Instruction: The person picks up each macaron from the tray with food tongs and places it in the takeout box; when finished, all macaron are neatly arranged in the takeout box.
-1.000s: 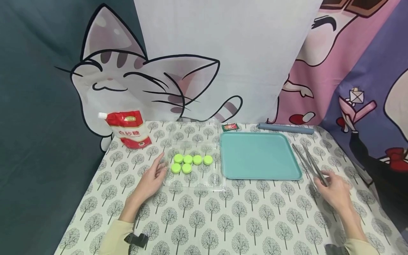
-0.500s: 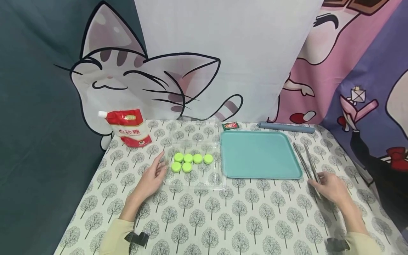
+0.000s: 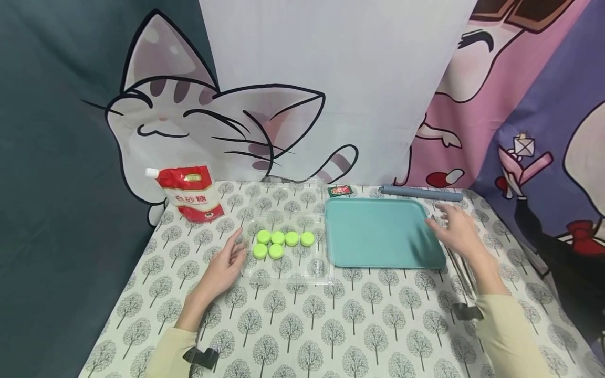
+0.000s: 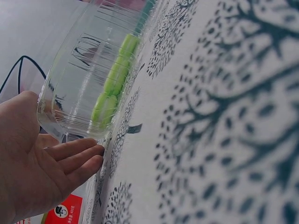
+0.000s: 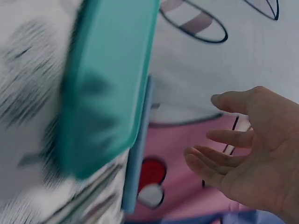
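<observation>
A clear plastic box (image 3: 290,275) lies with its lid folded back, and several green macarons (image 3: 291,239) sit in its near half. My left hand (image 3: 226,268) rests at the box's left edge. In the left wrist view, that hand's fingers (image 4: 77,161) extend loosely beside the box's clear wall. Over the right rim of a teal tray (image 3: 378,231) hovers my right hand (image 3: 456,231), its fingers spread and nothing in them. A pair of metal tongs (image 3: 463,275) lies on the cloth right of the tray, partly hidden by the right hand and arm.
A red-and-white sugar pouch (image 3: 191,194) with a white cap stands at the back left. Behind the tray lie a small green-and-red packet (image 3: 340,190) and a blue-grey rod (image 3: 420,193). Printed curtains hang right behind the table. Tree-patterned cloth (image 3: 326,336) covers the tabletop.
My right hand has let go of the metal tongs beside the tray and moved up and left, over the tray's right edge. The left hand has stayed at the box.
</observation>
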`<state>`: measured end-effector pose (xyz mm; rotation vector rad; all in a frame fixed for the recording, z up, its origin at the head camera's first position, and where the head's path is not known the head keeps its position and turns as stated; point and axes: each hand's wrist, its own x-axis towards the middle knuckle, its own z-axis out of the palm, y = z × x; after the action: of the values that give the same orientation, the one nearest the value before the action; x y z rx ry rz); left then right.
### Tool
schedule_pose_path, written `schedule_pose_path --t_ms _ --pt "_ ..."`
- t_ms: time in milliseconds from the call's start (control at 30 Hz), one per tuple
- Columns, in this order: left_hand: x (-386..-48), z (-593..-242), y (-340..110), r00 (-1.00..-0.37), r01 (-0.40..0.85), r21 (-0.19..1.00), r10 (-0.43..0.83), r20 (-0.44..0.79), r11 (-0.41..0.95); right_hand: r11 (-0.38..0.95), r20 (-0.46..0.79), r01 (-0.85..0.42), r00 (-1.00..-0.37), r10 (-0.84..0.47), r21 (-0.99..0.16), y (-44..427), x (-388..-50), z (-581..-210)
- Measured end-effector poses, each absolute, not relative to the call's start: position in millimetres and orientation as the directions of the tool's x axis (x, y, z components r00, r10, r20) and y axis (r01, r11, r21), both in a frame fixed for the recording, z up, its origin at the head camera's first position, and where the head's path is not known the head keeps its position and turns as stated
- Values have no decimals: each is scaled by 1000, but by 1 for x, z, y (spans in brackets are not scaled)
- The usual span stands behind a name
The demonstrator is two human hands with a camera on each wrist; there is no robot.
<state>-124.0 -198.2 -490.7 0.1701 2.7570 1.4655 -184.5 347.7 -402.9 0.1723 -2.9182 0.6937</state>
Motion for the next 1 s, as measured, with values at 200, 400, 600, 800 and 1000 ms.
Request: schedule_pose_path --t_ms 200,400,600,800,1000 --pt "-125 -490 -198 -994 80 831 103 27 551 840 163 -207 -976 -143 -501 304 -223 -396" --pt "-125 -489 -200 -994 86 833 108 32 547 787 139 -228 -974 -181 -574 260 -254 -396" --pt "-125 -489 -201 -994 81 825 108 25 560 736 92 -219 -973 -210 -641 222 -280 -412" --pt "-126 -488 -200 -995 72 826 102 17 559 675 41 -187 -973 -227 -714 187 -300 -432" --pt "-125 -489 -198 -995 69 823 95 18 564 614 -8 -132 -976 -220 -778 155 -316 -453"
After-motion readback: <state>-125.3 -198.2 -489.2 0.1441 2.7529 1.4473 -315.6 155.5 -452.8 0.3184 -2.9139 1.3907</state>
